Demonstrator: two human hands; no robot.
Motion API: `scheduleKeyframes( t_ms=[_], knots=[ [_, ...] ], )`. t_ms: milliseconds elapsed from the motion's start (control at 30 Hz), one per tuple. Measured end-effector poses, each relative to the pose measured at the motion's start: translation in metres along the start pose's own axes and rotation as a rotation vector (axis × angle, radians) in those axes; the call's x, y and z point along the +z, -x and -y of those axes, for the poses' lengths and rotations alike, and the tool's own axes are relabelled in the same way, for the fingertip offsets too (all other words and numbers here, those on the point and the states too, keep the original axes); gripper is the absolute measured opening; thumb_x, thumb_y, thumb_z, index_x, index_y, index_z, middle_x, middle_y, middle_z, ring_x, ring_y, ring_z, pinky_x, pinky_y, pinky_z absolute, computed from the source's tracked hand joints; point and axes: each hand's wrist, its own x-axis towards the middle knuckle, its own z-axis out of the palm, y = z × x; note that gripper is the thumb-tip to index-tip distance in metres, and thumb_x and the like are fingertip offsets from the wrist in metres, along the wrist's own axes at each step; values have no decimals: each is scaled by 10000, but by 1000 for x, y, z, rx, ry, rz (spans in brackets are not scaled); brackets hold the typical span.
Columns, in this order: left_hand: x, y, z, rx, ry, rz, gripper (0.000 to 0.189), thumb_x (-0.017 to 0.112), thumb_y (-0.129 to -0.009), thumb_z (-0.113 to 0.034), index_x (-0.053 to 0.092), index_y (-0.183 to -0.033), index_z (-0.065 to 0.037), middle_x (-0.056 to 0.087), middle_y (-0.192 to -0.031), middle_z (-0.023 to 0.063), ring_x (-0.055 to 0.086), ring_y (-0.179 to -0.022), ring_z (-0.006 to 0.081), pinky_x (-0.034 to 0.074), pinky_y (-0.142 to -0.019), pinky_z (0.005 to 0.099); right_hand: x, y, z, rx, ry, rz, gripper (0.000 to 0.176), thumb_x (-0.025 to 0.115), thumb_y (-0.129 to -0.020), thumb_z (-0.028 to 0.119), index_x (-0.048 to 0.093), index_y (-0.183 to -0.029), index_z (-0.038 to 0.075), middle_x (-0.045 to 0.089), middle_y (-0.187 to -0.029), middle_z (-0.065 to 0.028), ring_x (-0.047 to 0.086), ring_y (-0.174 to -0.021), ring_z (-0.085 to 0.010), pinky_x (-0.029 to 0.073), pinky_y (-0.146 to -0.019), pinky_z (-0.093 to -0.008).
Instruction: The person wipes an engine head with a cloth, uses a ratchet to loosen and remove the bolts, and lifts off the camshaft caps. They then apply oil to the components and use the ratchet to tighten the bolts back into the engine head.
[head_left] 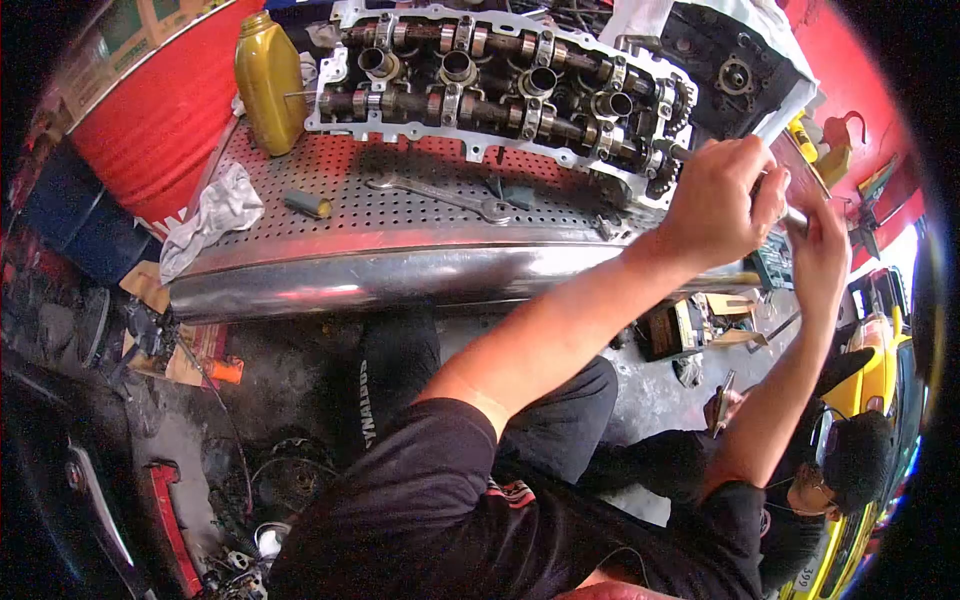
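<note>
A cylinder head (490, 90) with two camshafts lies on the perforated metal bench. At its right end, by the camshaft sprockets (665, 180), my left hand (735, 190) is closed around the head of a socket wrench. A dark shaft (675, 150) runs from that hand to the sprocket end. My right hand (825, 250) grips the wrench's shiny metal handle (795, 218), close beside the left. The palms and most of the tool are hidden by fingers. A combination wrench (445, 197) lies loose in front of the cylinder head.
A gold oil bottle (268, 85) stands left of the cylinder head. A white rag (215, 215) hangs over the bench edge (400, 275). A dark engine part (735, 75) sits behind on the right. Another person (850, 460) is low at right, and a red barrel (160, 120) stands left.
</note>
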Motion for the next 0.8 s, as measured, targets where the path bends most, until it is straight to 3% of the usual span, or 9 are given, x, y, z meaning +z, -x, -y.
scheduleKeyframes(
  t_ms=[33,100,167,233,333,467,633,800],
  knots=[
    [0,-1,-2,-30,18,-15,126,617,-896,-143,574,-831,-45,619,-626,131,638,-568,312,489,-562,401,4,-13,5,-153,-133,-128,331,702,-765,46,650,-1092,41,600,-803,-104,519,-694,-197,426,-633,-332],
    [1,-3,-3,-93,57,-49,143,619,-899,-159,571,-823,-48,613,-632,129,626,-568,325,483,-565,406,9,-11,9,-94,-197,-27,294,706,-788,69,653,-1075,34,582,-747,-95,509,-656,-181,417,-605,-330],
    [-4,-12,-3,-178,62,53,182,623,-899,-161,595,-783,-24,610,-611,138,628,-565,338,467,-535,411,7,14,10,-46,-47,229,229,743,-812,139,659,-981,9,536,-630,-38,461,-579,-116,405,-558,-271],
    [-18,-23,-9,-285,88,231,206,622,-899,-158,606,-759,-8,611,-602,144,631,-565,341,462,-520,411,8,46,19,391,-700,457,204,772,-793,136,661,-918,18,535,-663,24,440,-619,-67,376,-573,-232],
    [-18,-24,-7,-334,126,251,231,622,-903,-179,627,-759,2,619,-611,162,640,-562,318,463,-516,395,25,70,31,396,-813,128,168,776,-787,101,661,-892,38,531,-712,67,435,-660,-34,354,-601,-195],
    [-21,-29,-9,-369,147,264,225,629,-904,-184,633,-771,-3,620,-619,173,642,-567,305,466,-528,384,16,66,38,471,-798,169,137,765,-783,61,657,-860,27,522,-718,76,428,-672,-26,329,-606,-183],
    [-15,-28,-9,-353,78,262,237,622,-910,-185,620,-754,-6,615,-618,178,639,-569,325,466,-525,395,30,63,21,424,-699,110,90,722,-775,19,658,-839,21,520,-709,81,425,-653,-23,324,-572,-184],
    [-15,-27,-4,-284,90,265,247,613,-893,-160,599,-704,-2,574,-593,197,597,-536,353,430,-501,422,32,78,43,571,-878,35,150,706,-739,-30,668,-872,28,553,-741,62,459,-654,-23,353,-586,-170]
  ],
)
